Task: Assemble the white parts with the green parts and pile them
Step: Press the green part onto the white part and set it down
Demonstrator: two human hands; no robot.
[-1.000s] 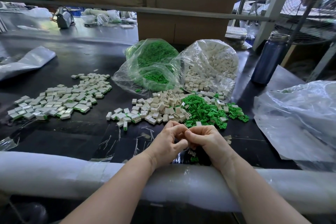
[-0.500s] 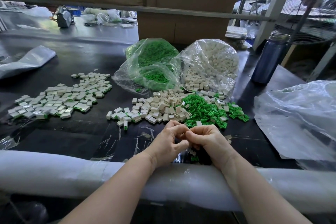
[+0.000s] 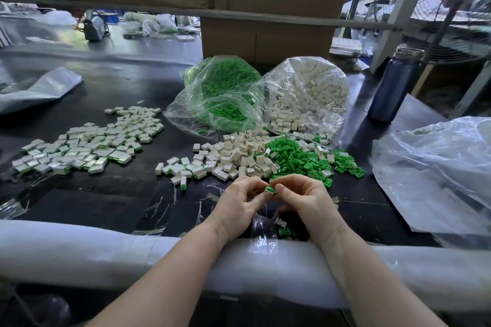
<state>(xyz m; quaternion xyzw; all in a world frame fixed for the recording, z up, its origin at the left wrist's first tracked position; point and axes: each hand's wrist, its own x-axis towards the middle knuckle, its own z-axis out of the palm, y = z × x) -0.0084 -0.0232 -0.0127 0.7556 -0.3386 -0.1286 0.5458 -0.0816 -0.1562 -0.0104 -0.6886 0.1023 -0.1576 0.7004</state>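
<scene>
Far left of the hands, well apart: pile of assembled pieces [image 3: 87, 147], flat white blocks with a green edge showing on several. Nearer, just beyond the left hand: loose white parts [image 3: 233, 154], small boxy shells, some with an open slot on top. Left hand [image 3: 236, 208], fingers curled, thumb and fingertips pinching a small piece [image 3: 270, 189] jointly with the right hand [image 3: 305, 200], likewise curled and pinching. Piece between the two thumbs: green end visible with a sliver of white beneath; possibly a green part seated in a white shell, mostly hidden by fingers. Just beyond the right hand: heap of loose green parts [image 3: 297, 158], small and pronged. Farther back: bag of green parts [image 3: 225, 98] and bag of white parts [image 3: 310, 95], both clear plastic, touching. Below the right wrist: a few green bits [image 3: 285, 232].
</scene>
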